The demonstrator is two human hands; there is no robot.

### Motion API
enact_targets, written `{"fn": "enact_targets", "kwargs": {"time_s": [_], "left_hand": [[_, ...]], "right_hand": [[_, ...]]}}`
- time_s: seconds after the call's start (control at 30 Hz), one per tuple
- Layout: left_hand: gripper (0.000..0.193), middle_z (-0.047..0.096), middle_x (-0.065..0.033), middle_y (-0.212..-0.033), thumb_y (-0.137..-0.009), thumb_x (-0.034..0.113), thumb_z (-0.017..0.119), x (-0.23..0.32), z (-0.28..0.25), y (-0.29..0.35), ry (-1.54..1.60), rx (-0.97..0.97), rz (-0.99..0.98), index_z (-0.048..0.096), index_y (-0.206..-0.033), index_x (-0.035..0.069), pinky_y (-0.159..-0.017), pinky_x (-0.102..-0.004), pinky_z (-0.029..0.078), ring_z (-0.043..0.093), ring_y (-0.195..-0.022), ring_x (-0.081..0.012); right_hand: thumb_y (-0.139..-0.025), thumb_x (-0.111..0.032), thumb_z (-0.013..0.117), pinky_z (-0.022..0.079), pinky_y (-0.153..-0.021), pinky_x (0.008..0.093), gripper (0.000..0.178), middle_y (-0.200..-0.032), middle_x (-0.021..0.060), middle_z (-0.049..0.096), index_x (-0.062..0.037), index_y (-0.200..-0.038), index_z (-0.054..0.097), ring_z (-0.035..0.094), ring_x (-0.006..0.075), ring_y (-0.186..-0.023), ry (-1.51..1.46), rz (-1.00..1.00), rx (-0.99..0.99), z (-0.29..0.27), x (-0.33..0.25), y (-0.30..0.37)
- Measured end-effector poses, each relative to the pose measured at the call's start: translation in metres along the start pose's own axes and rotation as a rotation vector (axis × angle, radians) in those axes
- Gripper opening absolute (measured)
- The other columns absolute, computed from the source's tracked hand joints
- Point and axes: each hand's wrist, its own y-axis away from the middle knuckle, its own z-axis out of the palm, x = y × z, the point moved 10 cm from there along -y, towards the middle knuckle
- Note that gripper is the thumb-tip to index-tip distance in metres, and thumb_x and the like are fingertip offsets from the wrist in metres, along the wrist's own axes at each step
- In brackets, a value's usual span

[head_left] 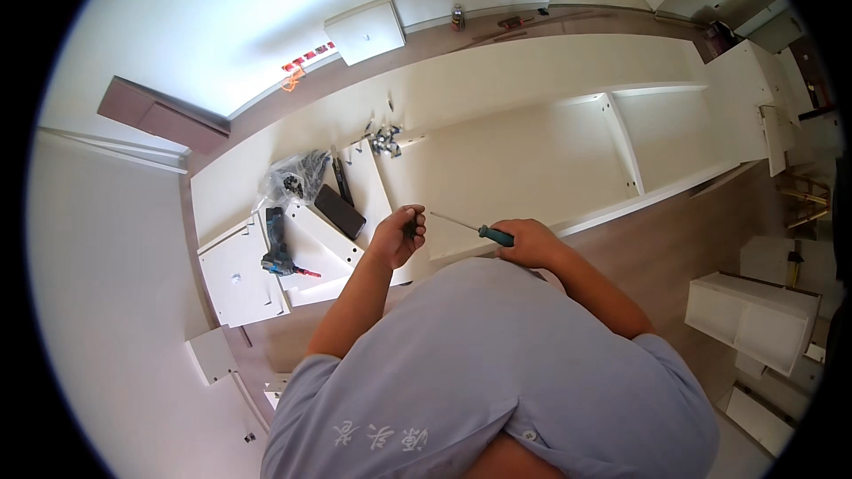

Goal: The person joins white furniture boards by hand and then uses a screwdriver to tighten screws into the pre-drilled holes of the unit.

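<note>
Teal-handled screwdriver with a slim metal shaft (496,235) sits gripped in the right hand (528,243), its tip near the left hand (396,237), curled around small dark pieces (410,228); loosened fingers could spill 1 or more into the white cabinet carcass (524,155).

There are two hands, one left (397,235) and one right (528,244), with one screwdriver (496,236), one phone (340,211), one power drill (277,244), one clear plastic bag (306,166) and one bottle (458,17). One divider (626,142) crosses one long white cabinet frame (524,155). The metal fittings (387,140) in one heap and the dark bits (410,227) in the left hand look like several each, too small to count surely.
</note>
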Motion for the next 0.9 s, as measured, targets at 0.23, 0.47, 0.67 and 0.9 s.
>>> {"fn": "enact_targets", "kwargs": {"time_s": [0.23,0.47,0.67,0.9], "left_hand": [[0.029,0.065,-0.0047,-0.106,-0.106,0.014,0.06,-0.005,0.06,0.001,-0.097,0.04,0.13,0.061,-0.132,0.002,-0.076,-0.0292,0.056,0.063,-0.09,-0.0155],[0.023,0.066,-0.0038,-0.097,-0.109,0.021,0.056,-0.024,0.07,-0.014,-0.1,0.182,0.191,0.062,-0.126,0.007,-0.074,-0.0298,0.056,0.063,-0.085,-0.0174],[0.02,0.064,-0.0031,-0.091,-0.109,0.024,0.053,-0.053,0.064,-0.039,0.127,-0.126,0.019,0.061,-0.118,0.008,-0.072,-0.0299,0.055,0.06,-0.08,-0.0161],[0.009,0.06,-0.0003,-0.088,-0.106,0.02,0.06,-0.049,0.115,-0.039,-0.197,0.199,0.14,0.062,-0.105,0.012,-0.069,-0.0276,0.052,0.058,-0.078,-0.0144]], "right_hand": [[-0.082,-0.022,0.074,0.053,-0.084,0.0441,0.037,-0.097,0.0118,0.072,-0.0142,-0.118,0.07,0.067,0.0342,-0.094,-0.006,-0.085,0.016,-0.055,0.021,0.018],[-0.083,-0.023,0.074,0.054,-0.086,0.0441,0.04,-0.1,0.0104,0.073,-0.0156,-0.122,0.07,0.068,0.0333,-0.097,0.077,-0.148,0.027,-0.085,0.057,0.026],[-0.083,-0.023,0.074,0.053,-0.086,0.045,0.039,-0.1,0.0097,0.073,-0.0166,-0.121,0.071,0.068,0.0329,-0.098,0.114,-0.146,-0.001,-0.102,0.072,0.029],[-0.083,-0.024,0.074,0.053,-0.087,0.0449,0.037,-0.101,0.0103,0.073,-0.0162,-0.119,0.071,0.068,0.0338,-0.098,0.033,-0.121,0.03,-0.102,0.1,0.045]]}}
